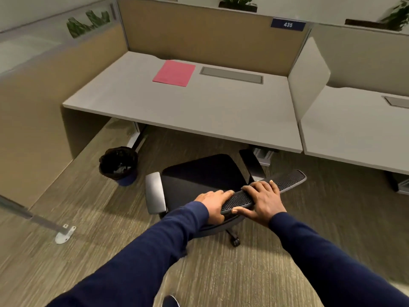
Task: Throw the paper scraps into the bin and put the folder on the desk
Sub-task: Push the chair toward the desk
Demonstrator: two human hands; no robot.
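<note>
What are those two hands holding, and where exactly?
Both the left hand and right hand grip the black mesh-backed office chair along the top edge of its backrest, fingers over the top, thumbs on the near side.

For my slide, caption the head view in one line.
Both hands, left hand and right hand, grip the black mesh chair back; pink paper folder lies on the grey desk.
</note>
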